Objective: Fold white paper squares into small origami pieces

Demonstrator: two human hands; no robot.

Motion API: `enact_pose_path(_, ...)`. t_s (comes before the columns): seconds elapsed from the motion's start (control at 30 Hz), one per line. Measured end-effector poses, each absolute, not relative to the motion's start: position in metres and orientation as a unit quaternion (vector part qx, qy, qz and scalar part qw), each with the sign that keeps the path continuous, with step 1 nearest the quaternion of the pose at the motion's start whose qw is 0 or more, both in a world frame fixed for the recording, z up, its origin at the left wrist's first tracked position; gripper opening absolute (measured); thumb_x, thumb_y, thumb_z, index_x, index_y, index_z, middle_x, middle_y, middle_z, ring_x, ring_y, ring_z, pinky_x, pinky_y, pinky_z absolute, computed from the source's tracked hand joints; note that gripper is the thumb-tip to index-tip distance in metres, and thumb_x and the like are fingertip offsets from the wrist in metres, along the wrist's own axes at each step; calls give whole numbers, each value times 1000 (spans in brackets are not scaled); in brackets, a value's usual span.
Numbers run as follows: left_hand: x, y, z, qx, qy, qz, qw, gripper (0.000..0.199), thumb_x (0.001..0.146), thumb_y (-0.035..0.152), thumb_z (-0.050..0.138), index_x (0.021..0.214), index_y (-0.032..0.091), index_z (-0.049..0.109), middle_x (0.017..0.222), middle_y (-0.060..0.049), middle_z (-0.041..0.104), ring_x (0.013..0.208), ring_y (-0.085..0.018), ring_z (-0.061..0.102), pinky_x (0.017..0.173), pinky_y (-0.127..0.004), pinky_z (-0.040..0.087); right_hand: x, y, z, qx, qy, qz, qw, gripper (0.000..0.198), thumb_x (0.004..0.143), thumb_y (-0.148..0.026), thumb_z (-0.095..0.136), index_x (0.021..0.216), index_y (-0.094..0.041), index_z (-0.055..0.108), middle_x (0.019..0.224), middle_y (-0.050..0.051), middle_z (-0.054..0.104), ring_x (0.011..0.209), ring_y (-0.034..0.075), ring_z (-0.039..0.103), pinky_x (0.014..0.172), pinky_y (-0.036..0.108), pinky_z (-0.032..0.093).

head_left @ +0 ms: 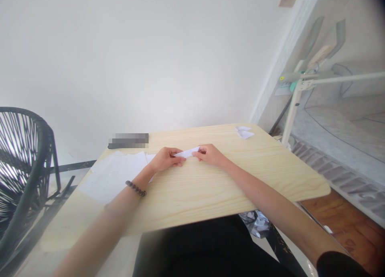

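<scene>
across the middle and lower frame, a pale table (270, 160); on it, at left, loose sheets (120, 174). near centre, left hand (164, 158) and right hand (209, 153), fingertips pinched closed on opposite ends of a folded strip (188, 153). looks light, thin, easily creased; best held gently by the ends. right of centre, a smaller folded piece (244, 132).

The folded paper (188, 153) is partly covered by the left hand (166, 159) and right hand (209, 154). Left of the grip, a chair (45, 137) is cut off by the frame, and a dark object (128, 141) is blurred into blocks.
</scene>
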State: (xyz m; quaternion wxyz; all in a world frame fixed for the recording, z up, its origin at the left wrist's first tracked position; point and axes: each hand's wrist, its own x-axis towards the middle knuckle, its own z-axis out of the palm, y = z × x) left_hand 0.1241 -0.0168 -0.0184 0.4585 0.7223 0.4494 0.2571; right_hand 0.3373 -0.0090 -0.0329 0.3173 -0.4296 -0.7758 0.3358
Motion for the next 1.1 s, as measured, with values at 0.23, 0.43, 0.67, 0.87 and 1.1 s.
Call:
enact_pose_path(0.23, 119, -16, -16, 722, 417, 250, 493, 37, 72, 36, 54, 100, 13, 58, 91, -11, 64, 70, -15, 61, 61, -25, 47, 337, -8, -33, -440, -770, 326, 327, 26, 72, -34, 47, 60, -13, 54, 52, -1, 53, 43, 5, 39, 42, 18, 28)
enact_pose_path(0.43, 117, -15, -17, 714, 424, 244, 501, 39, 69, 35, 57, 101, 12, 58, 83, -10, 66, 72, -17, 61, 64, -28, 47, 337, -7, -34, -446, -766, 325, 329, 24, 72, -32, 46, 59, -13, 53, 52, -1, 53, 43, 6, 40, 42, 18, 28)
enact_pose_path(0.67, 116, -14, -16, 709, 409, 237, 523, 36, 68, 33, 60, 97, 12, 60, 84, -10, 66, 73, -16, 61, 67, -26, 48, 337, -7, -34, -443, -767, 332, 325, 24, 72, -34, 46, 60, -13, 53, 53, -1, 53, 44, 6, 40, 43, 18, 29)
enact_pose_path(0.87, 112, -16, -9, 712, 361, 206, 565, 39, 74, 35, 53, 104, 11, 58, 95, -13, 64, 80, -18, 61, 74, -31, 48, 337, -8, -33, -447, -760, 339, 327, 23, 71, -34, 47, 61, -14, 52, 53, -1, 53, 45, 7, 43, 44, 18, 30)
enact_pose_path(1.1, 109, -18, -5, 701, 326, 183, 607, 39, 77, 33, 51, 109, 12, 54, 110, -16, 56, 84, -21, 61, 75, -33, 47, 337, -8, -32, -444, -762, 344, 322, 22, 71, -34, 48, 62, -14, 52, 54, -1, 54, 46, 7, 44, 44, 18, 31)
